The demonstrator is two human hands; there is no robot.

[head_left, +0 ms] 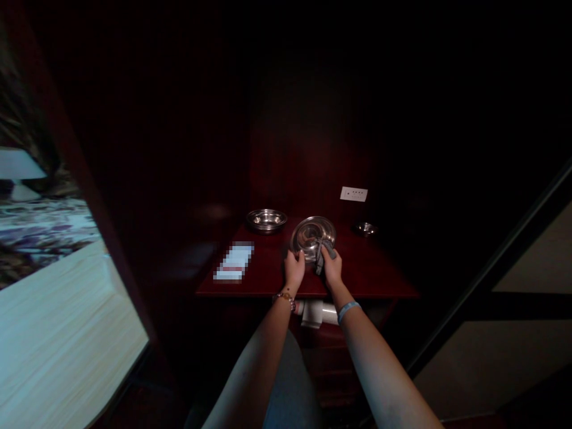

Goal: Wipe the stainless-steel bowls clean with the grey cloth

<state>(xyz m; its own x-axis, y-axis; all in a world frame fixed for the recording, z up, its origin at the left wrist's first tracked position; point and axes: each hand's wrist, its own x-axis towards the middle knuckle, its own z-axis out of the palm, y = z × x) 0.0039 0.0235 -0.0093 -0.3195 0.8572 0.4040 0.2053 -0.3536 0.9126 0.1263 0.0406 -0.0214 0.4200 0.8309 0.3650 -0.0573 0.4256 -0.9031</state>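
Observation:
A shiny metal bowl [307, 231] is held tilted above the dark red shelf [263, 274], its inside facing me. My left hand [295, 268] grips its lower left rim, thumb on the near side. My right hand [332, 264] is closed on a grey cloth [320, 257], which is pressed against the lower right part of the bowl. Another metal bowl [267, 220] stands at the back left of the shelf. A small metal bowl [366, 229] sits at the back right.
A blurred-out white sheet [235, 262] lies on the shelf's left side. A white socket plate [354, 194] is on the back wall. White rolled items [329, 313] rest below the shelf. A pale wooden surface [58, 333] is at far left.

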